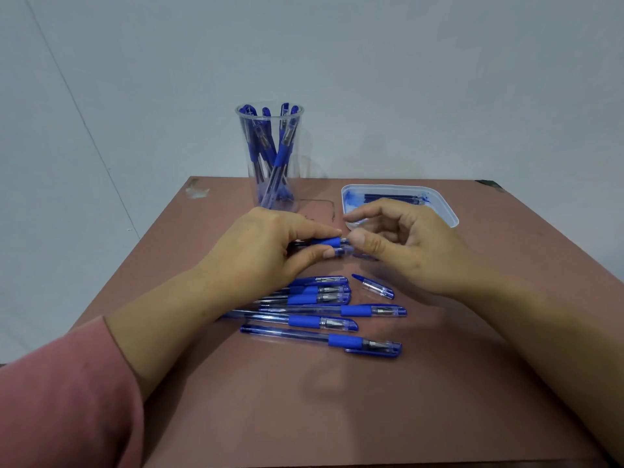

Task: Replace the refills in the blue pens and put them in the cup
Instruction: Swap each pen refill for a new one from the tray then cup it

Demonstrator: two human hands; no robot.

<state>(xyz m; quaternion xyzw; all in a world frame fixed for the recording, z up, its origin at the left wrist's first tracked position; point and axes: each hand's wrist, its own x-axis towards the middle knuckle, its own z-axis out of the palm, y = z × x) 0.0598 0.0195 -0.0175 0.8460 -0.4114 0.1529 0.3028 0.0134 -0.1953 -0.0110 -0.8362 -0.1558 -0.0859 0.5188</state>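
Two hands meet above the worktop (472, 383): fingers (314, 231) of your left hand (266, 244) grasp a blue pen (326, 242), and your right hand (405, 241) thumbs its tip, grip unclear.

A soft dusty-pink sleeve (64, 400) ends partway along the left forearm (162, 315).

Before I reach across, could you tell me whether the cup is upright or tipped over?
Upright. The clear cup stands on its base, rim up, with blue pens leaning inside.
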